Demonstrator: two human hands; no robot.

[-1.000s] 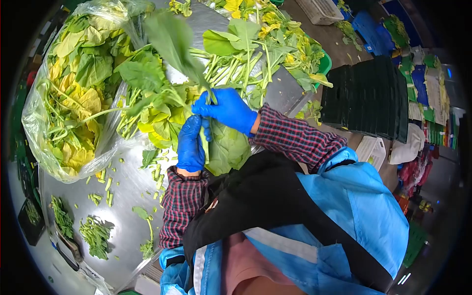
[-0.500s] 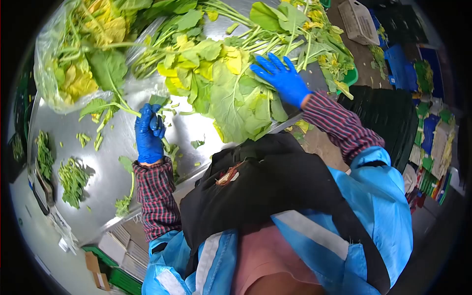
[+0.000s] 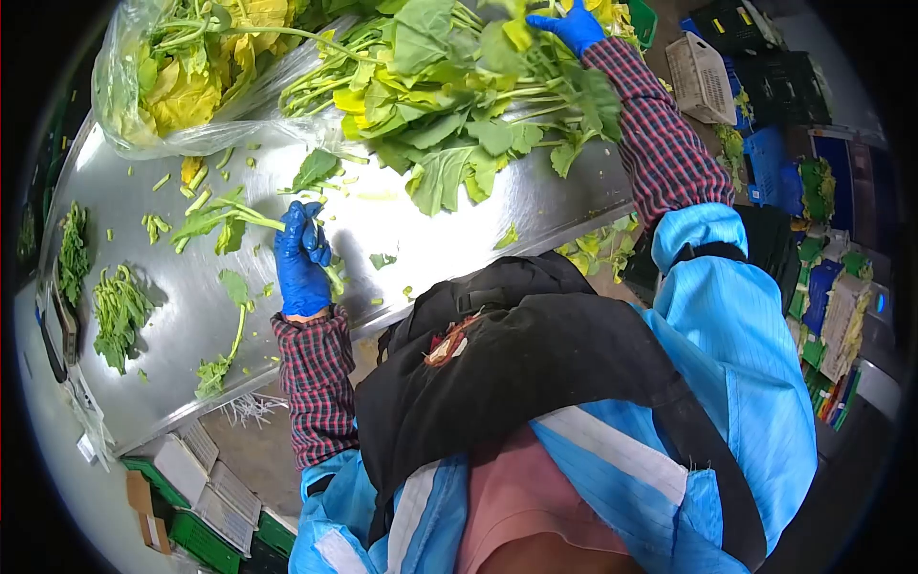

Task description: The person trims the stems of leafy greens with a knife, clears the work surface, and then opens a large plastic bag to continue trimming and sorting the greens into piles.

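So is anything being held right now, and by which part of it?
Yes: the left hand holds a leafy sprig by its stem. Whether the right hand, at the heap of greens, grips anything cannot be told.

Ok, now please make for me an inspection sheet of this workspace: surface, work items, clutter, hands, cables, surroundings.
Surface: metal table, shiny, with strong glare in the middle.
Work items: large pile of leafy greens; clear plastic bag holding yellow and green leaves; two small green bunches near the table's left end.
Clutter: cut stem pieces scattered on the table; loose sprig near the edge.
Left hand: blue glove, closed on a leafy stalk.
Right hand: blue glove, fingers spread at the pile; contact unclear.
Cables: nothing seen.
Surroundings: pale crate and green crates beyond the table; white shreds on the floor.
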